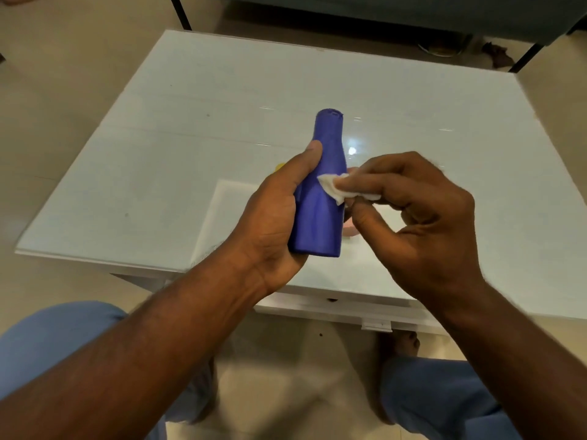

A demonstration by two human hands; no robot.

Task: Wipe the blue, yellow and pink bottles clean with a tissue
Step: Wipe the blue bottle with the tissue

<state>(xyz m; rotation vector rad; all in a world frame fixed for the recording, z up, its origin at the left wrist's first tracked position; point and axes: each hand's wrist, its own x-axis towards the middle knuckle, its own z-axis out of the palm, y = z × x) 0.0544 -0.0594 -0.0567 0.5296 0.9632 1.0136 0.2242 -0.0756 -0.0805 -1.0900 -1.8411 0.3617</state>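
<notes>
- The left hand [273, 217] wraps around the lower body of the blue bottle [324, 192], thumb lying up along its side, and holds it tilted above the near part of the table [158, 173].
- The blue bottle is smooth matte plastic, broad at the base and tapering to a narrow neck with a flat round cap pointing away from the person.
- The right hand [419, 214] pinches a small crumpled white tissue [336, 188] between fingertips and thumb, pressing it against the bottle's right side.
- The table top is glossy pale glass with light reflections.
- A sliver of yellow bottle [280, 167] peeks past the left hand; a bit of pink bottle [349, 230] shows behind the blue one.
</notes>
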